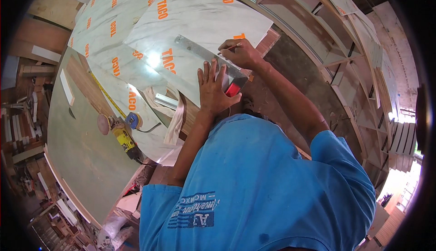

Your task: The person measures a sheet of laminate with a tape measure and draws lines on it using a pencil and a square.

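My left hand (212,87) lies with spread fingers, pressing on a metal square (193,47). Its wide grey blade slants across a white marble-patterned sheet (141,31) with orange print. A red part (233,90) of the square shows beside my left thumb. In my right hand (245,55), fingers are pinched round a pencil (234,47), held just beyond the blade near the sheet's right edge. The pencil's tip is too small to make out clearly.
Left of the sheets, a yellow power tool with a round disc (122,140) and a blue tape measure (133,120), its yellow tape drawn out, rest on the worktable (86,160). A pale cloth (175,124) lies nearer. Open wooden cabinet frames (336,56) stand at right.
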`<act>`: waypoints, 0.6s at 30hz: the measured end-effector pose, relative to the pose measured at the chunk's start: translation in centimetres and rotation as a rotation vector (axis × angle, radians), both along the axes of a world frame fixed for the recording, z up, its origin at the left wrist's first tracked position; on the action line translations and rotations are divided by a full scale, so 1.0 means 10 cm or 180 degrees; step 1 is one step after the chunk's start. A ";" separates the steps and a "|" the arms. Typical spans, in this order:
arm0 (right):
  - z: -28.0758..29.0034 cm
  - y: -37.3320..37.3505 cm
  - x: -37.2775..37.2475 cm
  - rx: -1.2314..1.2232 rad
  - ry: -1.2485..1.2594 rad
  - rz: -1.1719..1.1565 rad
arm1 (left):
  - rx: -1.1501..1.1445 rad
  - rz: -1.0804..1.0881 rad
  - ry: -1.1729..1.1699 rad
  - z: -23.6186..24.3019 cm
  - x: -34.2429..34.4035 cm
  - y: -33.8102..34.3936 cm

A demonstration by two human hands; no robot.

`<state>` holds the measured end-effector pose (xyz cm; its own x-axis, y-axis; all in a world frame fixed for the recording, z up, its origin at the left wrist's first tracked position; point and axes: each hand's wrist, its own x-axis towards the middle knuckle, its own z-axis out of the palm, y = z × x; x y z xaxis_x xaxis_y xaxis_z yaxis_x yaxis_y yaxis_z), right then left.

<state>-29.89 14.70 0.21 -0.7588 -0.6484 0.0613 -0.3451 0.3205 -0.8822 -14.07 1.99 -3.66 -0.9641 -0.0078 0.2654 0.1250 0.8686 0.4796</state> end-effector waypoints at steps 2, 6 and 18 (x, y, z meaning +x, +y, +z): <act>-0.01 -0.02 0.02 0.0060 0.0097 -0.0133 | -0.0001 -0.0003 0.0017 0.01 0.01 0.00; -0.08 -0.06 0.00 0.0050 0.0046 -0.0128 | 0.0003 0.0012 0.0017 0.02 0.01 0.00; 0.03 0.35 0.12 0.0583 0.0276 0.0450 | -0.0007 0.0092 -0.0005 0.01 0.00 -0.02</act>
<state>-28.72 18.24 0.54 -0.6568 -0.7541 -0.0061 -0.4697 0.4154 -0.7790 -14.04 1.75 -3.61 -0.9639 -0.0350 0.2640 0.0992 0.8728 0.4778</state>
